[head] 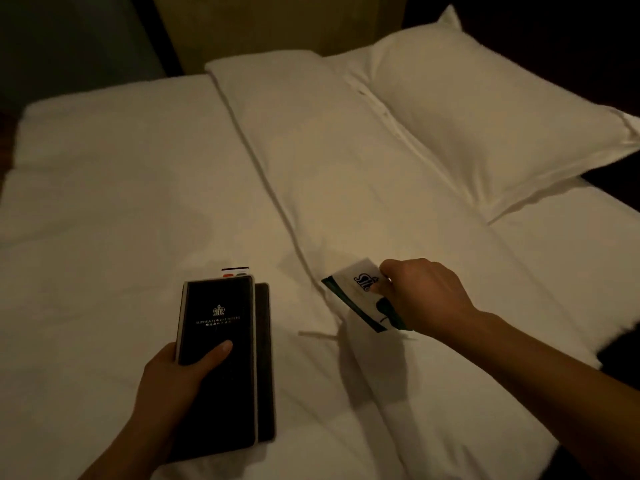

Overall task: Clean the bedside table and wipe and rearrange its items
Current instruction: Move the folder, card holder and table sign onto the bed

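Two hands, each holding a printed item over a white bed.

The left hand (pixel 173 375) grips a black folder (pixel 218 362) with a crown logo, thumb pressed on its cover, above the bed's (pixel 104 202) near edge; a second dark folder and a small card poke out behind it. The right hand (pixel 422 296) pinches a white-and-green card (pixel 360 299), fingers closed on it, over the duvet fold, with a pillow (pixel 485 116) toward the far right corner.
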Available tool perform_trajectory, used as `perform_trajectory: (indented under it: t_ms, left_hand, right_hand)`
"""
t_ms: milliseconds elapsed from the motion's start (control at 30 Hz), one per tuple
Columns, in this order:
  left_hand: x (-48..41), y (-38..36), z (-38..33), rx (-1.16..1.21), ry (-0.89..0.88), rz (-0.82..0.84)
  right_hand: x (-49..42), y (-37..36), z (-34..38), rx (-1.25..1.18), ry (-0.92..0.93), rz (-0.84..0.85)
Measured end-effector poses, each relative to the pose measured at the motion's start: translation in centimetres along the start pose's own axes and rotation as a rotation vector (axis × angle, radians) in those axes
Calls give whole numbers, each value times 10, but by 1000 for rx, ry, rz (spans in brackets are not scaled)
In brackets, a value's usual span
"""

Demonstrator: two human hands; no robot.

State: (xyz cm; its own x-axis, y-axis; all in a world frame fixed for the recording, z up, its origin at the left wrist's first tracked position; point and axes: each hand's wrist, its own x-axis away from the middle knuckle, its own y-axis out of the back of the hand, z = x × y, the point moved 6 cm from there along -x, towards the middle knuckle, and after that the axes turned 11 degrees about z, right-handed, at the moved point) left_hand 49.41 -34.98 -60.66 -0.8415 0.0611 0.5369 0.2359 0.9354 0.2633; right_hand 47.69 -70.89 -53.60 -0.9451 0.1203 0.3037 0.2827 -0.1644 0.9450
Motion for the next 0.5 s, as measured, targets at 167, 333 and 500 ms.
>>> perform_trajectory:
  t_ms: [167, 333, 500]
  left_hand:
    - [-32, 84, 6, 58, 8, -68]
    - [-65, 152, 13, 114, 3, -150]
    - [-100, 200, 21, 132, 18, -205]
  right_hand:
    - [-63, 5, 95, 56, 100, 60]
    - [-117, 14, 179, 223, 206, 56]
    - [-164, 10, 238, 375, 239, 105]
